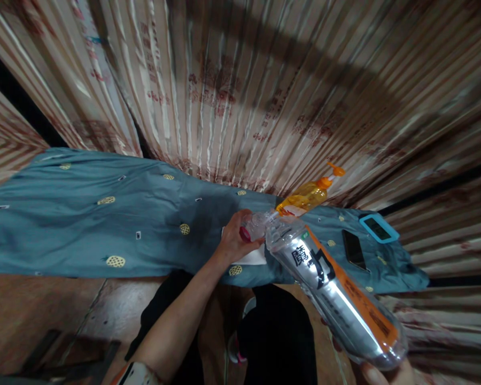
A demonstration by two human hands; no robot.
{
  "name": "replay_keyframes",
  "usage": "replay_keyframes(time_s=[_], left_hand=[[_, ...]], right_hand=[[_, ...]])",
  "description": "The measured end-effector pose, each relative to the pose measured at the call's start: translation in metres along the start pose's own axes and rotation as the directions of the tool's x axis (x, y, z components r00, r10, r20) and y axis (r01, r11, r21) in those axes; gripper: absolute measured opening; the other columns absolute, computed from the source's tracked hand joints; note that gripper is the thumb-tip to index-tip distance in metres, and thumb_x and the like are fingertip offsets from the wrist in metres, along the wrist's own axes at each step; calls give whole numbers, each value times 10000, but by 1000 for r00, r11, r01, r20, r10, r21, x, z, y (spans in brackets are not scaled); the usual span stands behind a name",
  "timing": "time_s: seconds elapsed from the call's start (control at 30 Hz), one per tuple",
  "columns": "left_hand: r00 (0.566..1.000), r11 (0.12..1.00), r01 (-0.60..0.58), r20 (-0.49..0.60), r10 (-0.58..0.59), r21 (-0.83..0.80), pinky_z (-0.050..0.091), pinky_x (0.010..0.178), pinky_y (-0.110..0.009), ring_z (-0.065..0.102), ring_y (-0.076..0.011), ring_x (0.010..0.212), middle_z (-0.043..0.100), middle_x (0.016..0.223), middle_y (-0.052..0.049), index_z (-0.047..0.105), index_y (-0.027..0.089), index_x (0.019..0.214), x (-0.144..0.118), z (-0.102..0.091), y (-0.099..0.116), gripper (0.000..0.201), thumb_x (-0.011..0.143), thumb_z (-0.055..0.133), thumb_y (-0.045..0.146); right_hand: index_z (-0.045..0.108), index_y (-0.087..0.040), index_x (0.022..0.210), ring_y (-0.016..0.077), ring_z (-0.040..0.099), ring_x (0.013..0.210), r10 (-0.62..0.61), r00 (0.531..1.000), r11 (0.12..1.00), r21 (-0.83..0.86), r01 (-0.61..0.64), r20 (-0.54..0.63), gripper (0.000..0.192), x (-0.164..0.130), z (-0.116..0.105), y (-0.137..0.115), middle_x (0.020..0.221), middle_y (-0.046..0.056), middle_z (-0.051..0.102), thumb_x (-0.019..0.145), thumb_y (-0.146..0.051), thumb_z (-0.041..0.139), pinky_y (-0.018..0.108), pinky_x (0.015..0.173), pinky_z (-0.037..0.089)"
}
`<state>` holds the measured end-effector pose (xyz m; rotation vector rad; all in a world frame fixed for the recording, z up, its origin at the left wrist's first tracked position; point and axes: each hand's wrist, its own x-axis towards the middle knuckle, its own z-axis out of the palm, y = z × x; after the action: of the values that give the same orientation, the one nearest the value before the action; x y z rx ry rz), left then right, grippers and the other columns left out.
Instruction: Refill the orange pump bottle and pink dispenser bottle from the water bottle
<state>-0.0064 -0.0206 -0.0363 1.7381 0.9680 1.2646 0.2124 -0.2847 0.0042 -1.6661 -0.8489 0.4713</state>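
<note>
- Left hand [235, 238] reaching out over the near edge of the teal cloth [84, 214], fingers closed around the neck end of the clear bottle [336, 291], right where a small red cap [244, 234] shows between fingertips and bottle mouth.
- Right hand [379, 373] mostly out of frame at the lower right; only fingertips visible under the bottle's base, seemingly cupped against it, full grip impossible to tell.
- Bottle held in the air, tilted, base near and to the right, neck far and to the left, above the cloth's near edge; silver and orange label facing up.
- Judged step: working the cap at the neck, twisting it on or off; which way cannot be read from one blurred view.
- Next move likely calls for a firm brace at the base against the turning at the neck, and a level bottle if anything is inside; contents not discernible.
- White paper or tissue [252, 258] lying on the cloth just under the left hand.
- Orange pump bottle [310, 195] standing just beyond the neck, on the far side.
- Black phone [353, 248] and blue-framed device [379, 228] flat on the cloth to the right, well apart from both hands.
- Pleated curtain [264, 96] filling the far side.
</note>
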Motion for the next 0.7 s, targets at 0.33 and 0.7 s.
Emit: replay_keyframes(time_s=[0.33, 0.7], left_hand=[[1000, 1000, -4, 6, 4, 2, 524, 1015, -456, 672, -274, 1112, 681, 1186, -93, 523, 210, 1242, -1, 0, 0, 715, 643, 846, 429], [1000, 1000, -12, -5, 12, -3, 522, 1011, -455, 671, -276, 1109, 675, 1199, -91, 530, 221, 1245, -1, 2, -1, 715, 633, 851, 402]], right_hand=[[492, -211, 1434, 392, 550, 1303, -19, 1000, 1000, 10, 19, 11, 823, -5, 3, -6, 1346, 151, 610, 741, -575, 746, 584, 1083, 432], [448, -224, 1485, 360, 491, 1377, 24, 997, 1000, 8, -25, 71, 838, -4, -2, -23, 1472, 121, 531, 751, -450, 783, 447, 1023, 509]])
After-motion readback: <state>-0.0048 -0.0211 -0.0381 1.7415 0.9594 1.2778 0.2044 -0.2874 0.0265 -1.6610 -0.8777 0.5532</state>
